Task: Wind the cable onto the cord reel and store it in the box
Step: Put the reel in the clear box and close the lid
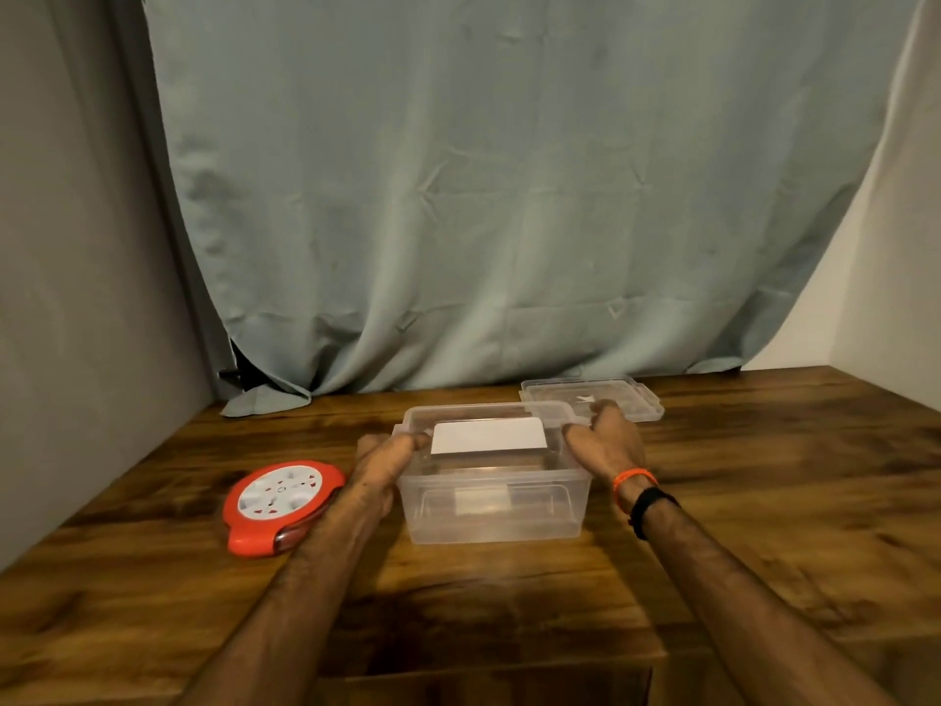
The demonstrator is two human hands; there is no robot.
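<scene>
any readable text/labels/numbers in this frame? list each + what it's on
None readable.
White label on the clear box: looks blank from here.
Cord reel white face: small marks, too small and blurred to read.
Lid: a white mark, not legible as text.
</scene>
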